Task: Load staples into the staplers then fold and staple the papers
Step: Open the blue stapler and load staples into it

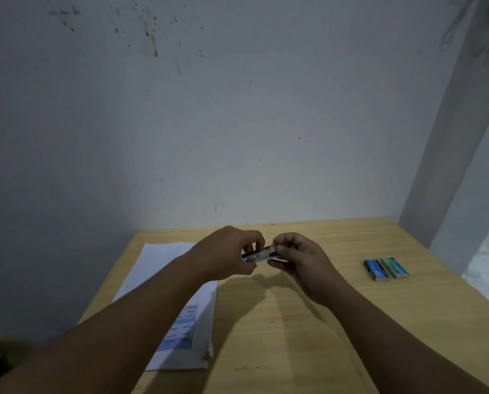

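— Both hands: our left hand (231,251) and right hand (297,260) grasp the small metal stapler (259,255) between them, above the wooden table (294,322).

— And the papers?

— Papers (163,263) lie left; two staple boxes (385,268) sit right.

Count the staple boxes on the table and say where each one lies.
2. The blue staple box and the green staple box lie side by side near the right edge of the wooden table. The arms could hide more.

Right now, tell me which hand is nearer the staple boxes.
Right. The right hand holds the stapler just left of the staple boxes; the left hand grips its other end, farther left, over the paper.
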